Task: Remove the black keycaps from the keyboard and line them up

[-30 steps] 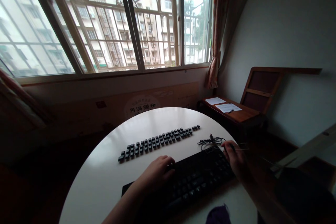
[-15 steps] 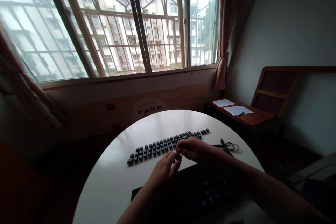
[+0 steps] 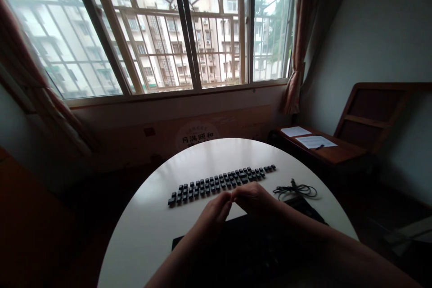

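Note:
My left hand (image 3: 216, 210) and my right hand (image 3: 254, 198) meet at their fingertips above the far edge of a black keyboard (image 3: 248, 245). Both have their fingers pinched together. Anything between them is hidden by the fingers and the dim light. Just beyond the hands, rows of loose black keycaps (image 3: 212, 183) lie in a slanting band across the white round table (image 3: 141, 220). My forearms cover much of the keyboard, and its near part is lost in shadow.
A coiled black cable (image 3: 305, 190) lies on the table right of my hands, beside the keyboard's far right corner. Past the table, a wooden bench (image 3: 347, 155) bears paper sheets (image 3: 315, 141) and a pen (image 3: 319, 147). A barred window fills the back wall.
Both hands have come down and closer to the keyboard, their fingertips still together. A small dark piece glimpsed at the fingers earlier is now out of sight. The view has shifted slightly.

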The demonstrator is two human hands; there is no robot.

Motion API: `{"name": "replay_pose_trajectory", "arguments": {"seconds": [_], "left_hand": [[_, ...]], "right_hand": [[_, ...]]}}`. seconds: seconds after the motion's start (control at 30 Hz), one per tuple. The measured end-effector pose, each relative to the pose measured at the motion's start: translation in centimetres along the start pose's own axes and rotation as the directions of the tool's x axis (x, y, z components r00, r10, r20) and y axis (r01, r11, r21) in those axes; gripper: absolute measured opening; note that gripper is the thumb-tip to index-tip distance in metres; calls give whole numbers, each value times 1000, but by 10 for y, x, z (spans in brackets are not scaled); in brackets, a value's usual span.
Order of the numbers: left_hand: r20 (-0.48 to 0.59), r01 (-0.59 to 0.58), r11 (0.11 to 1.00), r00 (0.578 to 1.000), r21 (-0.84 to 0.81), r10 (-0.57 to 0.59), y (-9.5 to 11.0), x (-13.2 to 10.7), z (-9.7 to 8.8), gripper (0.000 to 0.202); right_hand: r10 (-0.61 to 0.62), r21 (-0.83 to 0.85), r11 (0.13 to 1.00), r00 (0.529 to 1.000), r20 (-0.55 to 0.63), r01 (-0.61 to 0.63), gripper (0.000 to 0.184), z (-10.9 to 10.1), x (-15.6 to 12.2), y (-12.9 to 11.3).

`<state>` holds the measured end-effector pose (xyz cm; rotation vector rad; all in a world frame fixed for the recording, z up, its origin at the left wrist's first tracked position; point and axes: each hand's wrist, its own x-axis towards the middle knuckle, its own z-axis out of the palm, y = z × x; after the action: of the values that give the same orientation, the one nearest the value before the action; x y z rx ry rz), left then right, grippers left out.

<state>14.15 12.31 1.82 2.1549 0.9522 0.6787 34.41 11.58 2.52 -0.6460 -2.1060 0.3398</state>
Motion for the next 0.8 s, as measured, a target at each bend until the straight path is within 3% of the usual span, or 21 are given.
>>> {"name": "replay_pose_trajectory", "arguments": {"seconds": [0.3,0.8], "left_hand": [[7,35,959,999,-282,-35,-16,5,4,41],[135,223,770,975,-598,-178,-13,9,0,57]], "right_hand": [[-181,-117,978,982,-58,173,15,2,2,-3],[-245,-181,961,945,-216,207,11,1,0,-11]]}}
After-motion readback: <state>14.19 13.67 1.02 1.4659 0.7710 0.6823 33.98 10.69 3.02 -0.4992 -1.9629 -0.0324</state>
